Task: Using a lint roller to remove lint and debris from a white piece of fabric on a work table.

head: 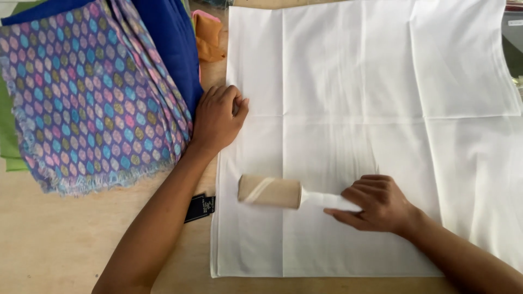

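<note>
On the far left, a bit of green cloth peeked out from under a purple cloth with lots of little coloured dots and a fuzzy, frayed edge. A dark blue cloth lay under that one, and an orange cloth sat just past it, near the top. All of them rested on my wooden table.

My left hand came next. It sat right at the left edge of the big white cloth, with the fingers curled in and bunched together, pressing down on the cloth edge (I could not tell if they were pinching it or just pushing). My left arm crossed over a small black tag that lay on the table just beside the white cloth.

The white cloth was spread out flat, with fold lines running across it and down it.

A lint roller lay on its side on the lower part of the white cloth. Its roll was tan, and its handle was white.

My right hand gripped that white handle. The fingers wrapped over the top, close together, and my thumb pressed along the bottom.
</note>
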